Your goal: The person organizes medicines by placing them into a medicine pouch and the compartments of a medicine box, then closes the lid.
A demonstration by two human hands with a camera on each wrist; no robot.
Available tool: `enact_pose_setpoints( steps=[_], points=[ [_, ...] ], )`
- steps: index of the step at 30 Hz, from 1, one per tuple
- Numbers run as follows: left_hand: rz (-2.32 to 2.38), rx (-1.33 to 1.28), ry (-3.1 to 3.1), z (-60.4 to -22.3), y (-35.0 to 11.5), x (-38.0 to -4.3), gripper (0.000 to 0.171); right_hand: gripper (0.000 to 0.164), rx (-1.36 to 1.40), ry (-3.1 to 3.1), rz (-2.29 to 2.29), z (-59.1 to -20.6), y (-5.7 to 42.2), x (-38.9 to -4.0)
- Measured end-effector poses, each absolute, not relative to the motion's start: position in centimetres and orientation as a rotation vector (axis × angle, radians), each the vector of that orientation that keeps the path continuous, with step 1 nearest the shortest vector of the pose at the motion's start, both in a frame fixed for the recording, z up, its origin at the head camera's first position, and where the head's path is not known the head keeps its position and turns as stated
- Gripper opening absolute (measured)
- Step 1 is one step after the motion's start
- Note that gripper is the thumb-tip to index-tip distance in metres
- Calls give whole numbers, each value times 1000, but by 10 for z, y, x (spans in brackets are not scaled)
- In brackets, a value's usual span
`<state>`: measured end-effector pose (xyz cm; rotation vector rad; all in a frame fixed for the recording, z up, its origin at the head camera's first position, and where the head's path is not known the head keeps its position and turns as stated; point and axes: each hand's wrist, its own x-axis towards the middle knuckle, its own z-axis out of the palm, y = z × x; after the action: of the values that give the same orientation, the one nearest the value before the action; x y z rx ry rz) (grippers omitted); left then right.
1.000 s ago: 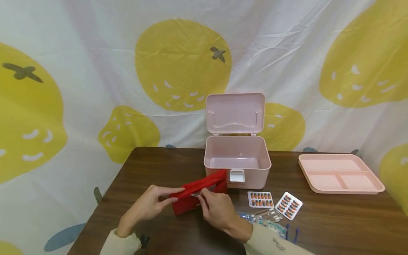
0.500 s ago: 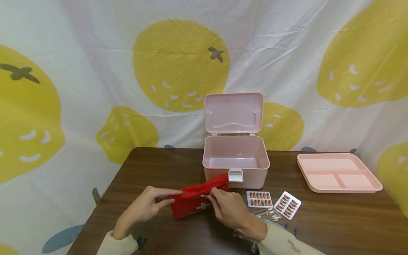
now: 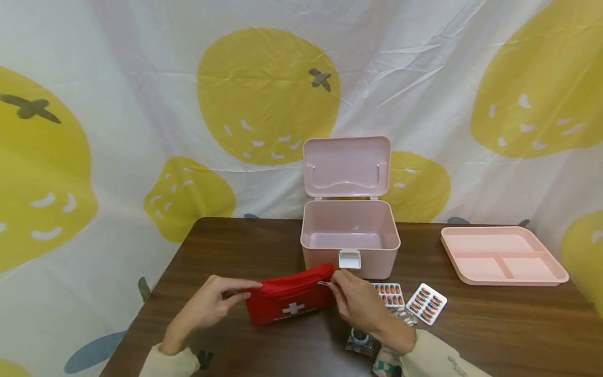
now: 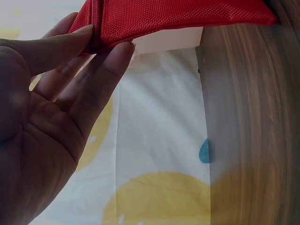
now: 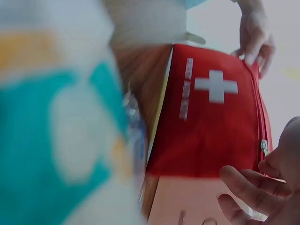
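A red first aid pouch (image 3: pixel 289 301) with a white cross stands on its lower edge in front of the pink box. My left hand (image 3: pixel 209 303) pinches its upper left corner between thumb and fingers; the left wrist view shows that grip at the zipper's end. At the other end, my right hand (image 3: pixel 360 306) pinches the metal zipper pull (image 5: pixel 264 146). Along the pouch's top edge, the zipper (image 5: pixel 255 98) looks fastened from the left corner to the pull. My right fingers hide the pouch's far right corner in the head view.
Behind the pouch stands the pink box (image 3: pixel 377 264), its lid (image 3: pixel 347 167) raised. A divided pink tray (image 3: pixel 494 242) lies at the right. Two capsule blister packs (image 3: pixel 426 305), cotton swabs (image 3: pixel 406 316) and a small dark packet (image 3: pixel 360 341) lie around my right forearm.
My right hand has drawn the zipper pull rightward along the pouch, and the gap in its top has closed. The pouch's front with the cross has turned into view. My left hand has shifted slightly left.
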<state>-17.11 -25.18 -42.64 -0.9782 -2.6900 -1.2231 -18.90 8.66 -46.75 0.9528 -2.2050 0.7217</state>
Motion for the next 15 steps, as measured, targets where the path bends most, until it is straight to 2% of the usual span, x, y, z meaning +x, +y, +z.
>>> enact_pose_setpoints(
  steps=[9, 15],
  points=[
    [-1259, -960, -2683, -427, -253, -171, 30, 24, 938, -2232, 856, -466, 109, -194],
    [-1265, -931, -2662, -425, -252, -171, 36, 13, 894, -2372, 1128, -461, 112, -194]
  ],
)
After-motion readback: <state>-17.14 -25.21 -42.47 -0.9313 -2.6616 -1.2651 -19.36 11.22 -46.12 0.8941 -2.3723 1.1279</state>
